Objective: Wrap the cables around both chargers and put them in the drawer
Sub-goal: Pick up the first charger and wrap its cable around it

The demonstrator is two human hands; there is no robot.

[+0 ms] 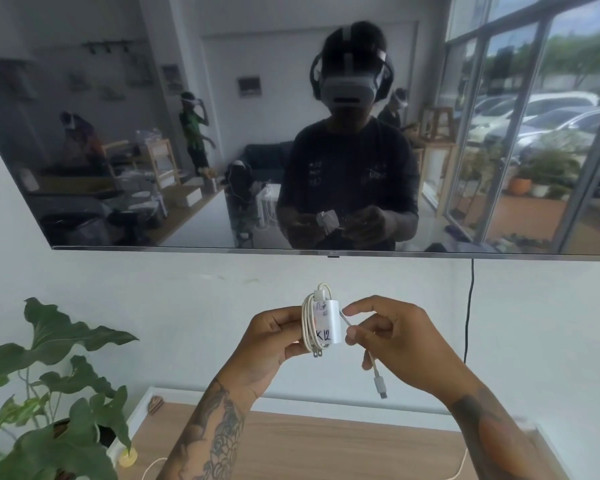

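- Both forearms rise from the bottom edge, cut off by the frame, and meet in front of the white wall just below the television (326, 133).
- Left hand (274, 336) pinches the white charger (328, 323) between thumb and fingers; the fingertips behind the block are hidden.
- Charger stands upright, long axis vertical, metal prongs pointing down and the plug end up; a handwritten "K12" faces the camera, while the smaller print above it is too blurred to read.
- Several loops of the white cable (307, 323) run lengthwise around the charger's left side, partly covered by the left thumb.
- Right hand (399, 344), just beside the charger, grips the loose cable tail between thumb and forefinger; the remaining length hangs down, ending in a connector (380, 384) that points downward.
- Below the charger lies a wooden tabletop (326, 445), where another pale cable (459, 467) is only partly visible at the frame edge.
- Left of the charger, a leafy plant (59, 375) is cropped by the frame.
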